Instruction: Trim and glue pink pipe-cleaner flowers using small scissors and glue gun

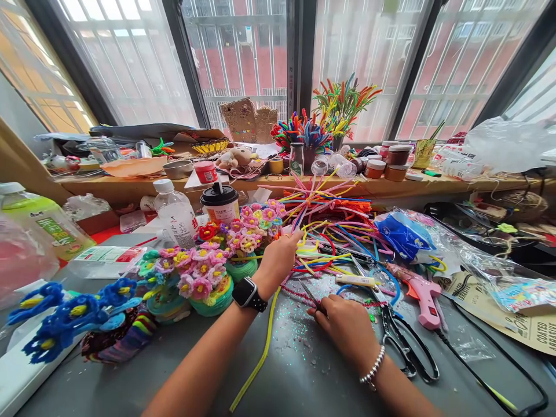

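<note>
My left hand, wearing a watch, is closed with its fingertips around stems in a bunch of pink, blue and yellow pipe cleaners; the exact grip is partly hidden. My right hand is closed on a small pair of scissors, blades pointing up and left above the grey table. A red glittery pipe cleaner lies by the blades. One yellow-green pipe cleaner trails toward the front edge. Left of my left hand stand pots of pink pipe-cleaner flowers and blue flowers.
Large black-handled scissors, a pink glue gun with its cable, and a blue packet lie at right. A lidded cup and plastic bottle stand at back left. Glitter dots the table. Jars line the sill.
</note>
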Demonstrator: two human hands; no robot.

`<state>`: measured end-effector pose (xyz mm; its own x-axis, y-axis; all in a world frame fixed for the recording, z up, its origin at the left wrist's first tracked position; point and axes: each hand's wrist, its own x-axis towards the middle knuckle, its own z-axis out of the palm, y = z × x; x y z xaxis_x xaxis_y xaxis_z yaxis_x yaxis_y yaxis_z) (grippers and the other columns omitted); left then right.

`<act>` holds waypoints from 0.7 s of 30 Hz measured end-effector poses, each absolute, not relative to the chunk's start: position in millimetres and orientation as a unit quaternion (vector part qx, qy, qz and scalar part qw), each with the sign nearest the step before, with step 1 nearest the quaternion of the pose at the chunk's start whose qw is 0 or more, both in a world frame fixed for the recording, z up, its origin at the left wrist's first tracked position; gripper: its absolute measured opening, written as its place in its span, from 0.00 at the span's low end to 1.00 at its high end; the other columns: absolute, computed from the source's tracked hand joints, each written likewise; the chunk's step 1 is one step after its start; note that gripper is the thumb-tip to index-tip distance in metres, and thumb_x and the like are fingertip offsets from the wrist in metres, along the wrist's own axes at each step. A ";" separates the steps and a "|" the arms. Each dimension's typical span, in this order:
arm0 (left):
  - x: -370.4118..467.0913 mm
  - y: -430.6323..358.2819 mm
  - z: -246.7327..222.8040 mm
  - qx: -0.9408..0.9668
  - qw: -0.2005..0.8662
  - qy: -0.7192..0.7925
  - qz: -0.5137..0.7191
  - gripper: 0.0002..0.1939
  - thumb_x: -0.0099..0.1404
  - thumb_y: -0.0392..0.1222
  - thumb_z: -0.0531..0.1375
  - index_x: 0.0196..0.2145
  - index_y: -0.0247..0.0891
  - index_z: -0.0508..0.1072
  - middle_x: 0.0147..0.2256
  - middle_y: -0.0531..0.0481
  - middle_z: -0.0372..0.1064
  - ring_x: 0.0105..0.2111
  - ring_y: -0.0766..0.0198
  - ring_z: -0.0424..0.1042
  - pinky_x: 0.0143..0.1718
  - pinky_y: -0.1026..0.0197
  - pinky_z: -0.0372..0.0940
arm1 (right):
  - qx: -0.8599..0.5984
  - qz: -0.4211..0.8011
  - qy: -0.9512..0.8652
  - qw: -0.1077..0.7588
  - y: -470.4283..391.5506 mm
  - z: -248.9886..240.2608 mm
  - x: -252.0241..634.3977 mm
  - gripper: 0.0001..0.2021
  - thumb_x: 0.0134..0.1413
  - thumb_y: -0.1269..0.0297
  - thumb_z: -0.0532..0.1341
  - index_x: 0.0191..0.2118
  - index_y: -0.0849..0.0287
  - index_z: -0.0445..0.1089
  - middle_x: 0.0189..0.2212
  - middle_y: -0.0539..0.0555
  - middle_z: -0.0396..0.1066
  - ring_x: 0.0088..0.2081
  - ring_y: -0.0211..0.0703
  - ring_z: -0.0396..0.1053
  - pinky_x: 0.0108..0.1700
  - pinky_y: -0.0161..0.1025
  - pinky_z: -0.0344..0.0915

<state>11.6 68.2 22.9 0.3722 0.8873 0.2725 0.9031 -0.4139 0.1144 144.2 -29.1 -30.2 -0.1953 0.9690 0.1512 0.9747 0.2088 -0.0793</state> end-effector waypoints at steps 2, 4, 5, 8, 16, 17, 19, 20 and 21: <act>16.8 74.7 22.5 -0.831 0.027 -0.539 -0.134 0.15 0.62 0.44 0.47 0.36 0.36 0.70 0.32 0.42 0.70 0.34 0.58 0.70 0.34 0.61 0.61 | -0.630 -0.013 -0.772 0.080 -29.2 -29.2 144.1 0.09 0.53 0.64 0.55 0.28 0.59 0.70 0.26 0.54 0.72 0.27 0.42 0.71 0.25 0.34 0.54; 23.3 81.4 21.0 -0.831 0.031 -0.540 -0.128 0.17 0.63 0.45 0.46 0.33 0.34 0.70 0.32 0.41 0.69 0.34 0.57 0.70 0.33 0.60 0.61 | -0.632 -0.010 -0.771 0.079 -29.1 -28.2 143.7 0.09 0.53 0.64 0.55 0.28 0.59 0.70 0.26 0.54 0.72 0.28 0.42 0.71 0.25 0.34 0.55; 27.0 85.2 19.8 -0.831 0.033 -0.540 -0.128 0.15 0.63 0.43 0.47 0.35 0.34 0.69 0.34 0.41 0.69 0.35 0.58 0.70 0.33 0.61 0.62 | -0.632 -0.009 -0.771 0.079 -29.0 -27.8 143.4 0.10 0.53 0.63 0.55 0.28 0.59 0.70 0.26 0.54 0.72 0.28 0.43 0.71 0.26 0.34 0.55; 38.2 99.5 13.9 -0.826 0.035 -0.547 -0.132 0.11 0.61 0.35 0.48 0.41 0.34 0.65 0.39 0.42 0.67 0.36 0.61 0.70 0.32 0.63 0.63 | -0.631 -0.008 -0.772 0.078 -28.8 -27.5 142.5 0.10 0.53 0.64 0.55 0.27 0.60 0.70 0.26 0.54 0.72 0.28 0.44 0.71 0.26 0.34 0.55; 47.5 140.7 11.6 -0.769 0.039 -0.617 -0.161 0.16 0.62 0.39 0.51 0.47 0.33 0.61 0.45 0.43 0.62 0.38 0.61 0.67 0.36 0.56 0.65 | -0.630 -0.005 -0.772 0.079 -29.9 -28.2 141.1 0.08 0.52 0.66 0.55 0.28 0.60 0.70 0.26 0.55 0.72 0.28 0.45 0.71 0.26 0.35 0.56; 46.7 143.7 13.2 -0.766 0.037 -0.622 -0.162 0.16 0.61 0.40 0.52 0.47 0.34 0.61 0.45 0.43 0.62 0.39 0.61 0.67 0.37 0.54 0.65 | -0.630 -0.005 -0.772 0.078 -30.0 -28.1 140.9 0.08 0.52 0.66 0.55 0.28 0.60 0.70 0.26 0.55 0.72 0.28 0.45 0.71 0.26 0.35 0.56; 45.8 148.5 15.5 -0.757 0.029 -0.634 -0.157 0.16 0.60 0.42 0.53 0.46 0.35 0.62 0.44 0.45 0.63 0.39 0.61 0.66 0.37 0.53 0.64 | -0.632 -0.002 -0.772 0.075 -30.1 -27.7 140.4 0.08 0.52 0.67 0.55 0.28 0.60 0.70 0.26 0.55 0.72 0.28 0.45 0.71 0.26 0.35 0.56; 45.9 150.3 16.0 -0.752 0.024 -0.640 -0.153 0.16 0.60 0.42 0.53 0.46 0.34 0.63 0.44 0.44 0.63 0.39 0.61 0.66 0.38 0.53 0.64 | -0.633 -0.001 -0.771 0.074 -30.1 -27.5 140.3 0.08 0.52 0.67 0.55 0.27 0.60 0.70 0.26 0.55 0.72 0.28 0.45 0.71 0.26 0.35 0.56; 46.3 152.0 15.9 -0.748 0.019 -0.646 -0.148 0.16 0.60 0.42 0.53 0.46 0.34 0.63 0.44 0.44 0.63 0.39 0.61 0.66 0.38 0.53 0.64 | -0.633 0.000 -0.771 0.073 -30.0 -27.4 140.2 0.08 0.52 0.67 0.55 0.27 0.60 0.70 0.26 0.55 0.72 0.28 0.45 0.71 0.26 0.35 0.56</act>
<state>46.3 152.0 15.9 0.1208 0.9617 0.2461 0.9730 -0.1638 0.1625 140.2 -30.0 -27.4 -0.1889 0.9755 0.1127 0.9754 0.1997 -0.0936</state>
